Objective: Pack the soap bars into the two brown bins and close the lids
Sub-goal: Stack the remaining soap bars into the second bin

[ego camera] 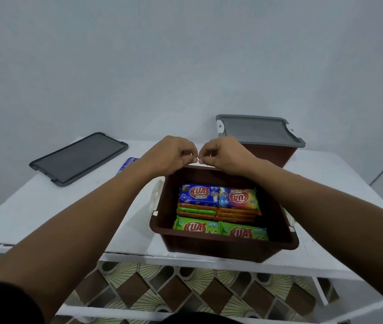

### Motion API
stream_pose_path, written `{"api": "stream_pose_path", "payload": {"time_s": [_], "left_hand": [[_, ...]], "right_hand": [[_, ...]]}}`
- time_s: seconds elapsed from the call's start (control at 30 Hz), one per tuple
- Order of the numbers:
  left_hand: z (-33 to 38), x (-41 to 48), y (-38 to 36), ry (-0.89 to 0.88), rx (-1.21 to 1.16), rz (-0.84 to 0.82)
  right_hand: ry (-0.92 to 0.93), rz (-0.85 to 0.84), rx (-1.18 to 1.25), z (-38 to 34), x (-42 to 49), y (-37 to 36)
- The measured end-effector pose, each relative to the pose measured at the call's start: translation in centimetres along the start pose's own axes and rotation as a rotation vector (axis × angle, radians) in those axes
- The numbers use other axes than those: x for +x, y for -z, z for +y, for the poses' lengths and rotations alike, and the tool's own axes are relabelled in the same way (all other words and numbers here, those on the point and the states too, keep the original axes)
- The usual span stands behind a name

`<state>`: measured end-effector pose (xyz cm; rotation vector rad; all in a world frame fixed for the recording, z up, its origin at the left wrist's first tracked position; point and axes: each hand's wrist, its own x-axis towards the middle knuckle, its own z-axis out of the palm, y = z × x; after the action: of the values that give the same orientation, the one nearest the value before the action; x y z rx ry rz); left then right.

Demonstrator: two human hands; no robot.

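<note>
An open brown bin stands at the table's front edge. Inside it lie several wrapped soap bars, blue ones at the back and green ones in front. My left hand and my right hand hover side by side over the bin's far rim. Their fingers are curled, the fingertips almost meet, and nothing shows in either hand. A second brown bin stands behind on the right with its grey lid on. A loose grey lid lies flat at the left.
A blue soap packet peeks out on the white table beside my left forearm. White latches hang on the open bin's left side. A pale wall rises behind the table. Patterned floor tiles show below it.
</note>
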<state>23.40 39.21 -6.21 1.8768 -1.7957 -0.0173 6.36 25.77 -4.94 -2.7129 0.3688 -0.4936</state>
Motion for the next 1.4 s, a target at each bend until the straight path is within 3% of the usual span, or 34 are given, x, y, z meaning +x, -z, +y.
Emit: {"api": "stream_pose_path", "payload": {"time_s": [0.23, 0.43, 0.57, 0.77, 0.93, 1.2, 1.33, 1.4], "left_hand": [[-4.8, -0.4, 1.8, 0.073, -0.025, -0.018], [-10.1, -0.6, 2.1, 0.266, -0.009, -0.089], [-14.3, -0.6, 1.5, 0.381, 0.154, -0.298], [-18.0, -0.8, -0.8, 0.637, 0.371, -0.526], [-18.1, -0.1, -1.2, 0.671, 0.356, -0.556], [-17.6, 3.1, -3.0, 0.491, 0.211, -0.496], [-15.8, 6.4, -4.5, 0.432, 0.047, -0.437], [-14.6, 7.7, -4.7, 0.445, -0.077, -0.439]], "right_hand": [[-0.110, -0.100, 0.028, -1.6, 3.8, -1.8], [-0.480, -0.536, -0.030, -1.9, 7.1, -3.1], [-0.857, -0.742, 0.205, 0.7, 7.7, -3.6], [-0.935, -1.123, 0.362, 3.0, 8.8, -4.6], [-0.988, -1.145, 0.232, 3.9, 9.2, -4.7], [-0.898, -1.063, -0.062, 6.9, 7.8, -4.2], [-0.905, -0.788, 0.014, 8.7, 6.6, -3.5], [-0.914, -0.730, 0.089, 9.2, 6.1, -2.8]]}}
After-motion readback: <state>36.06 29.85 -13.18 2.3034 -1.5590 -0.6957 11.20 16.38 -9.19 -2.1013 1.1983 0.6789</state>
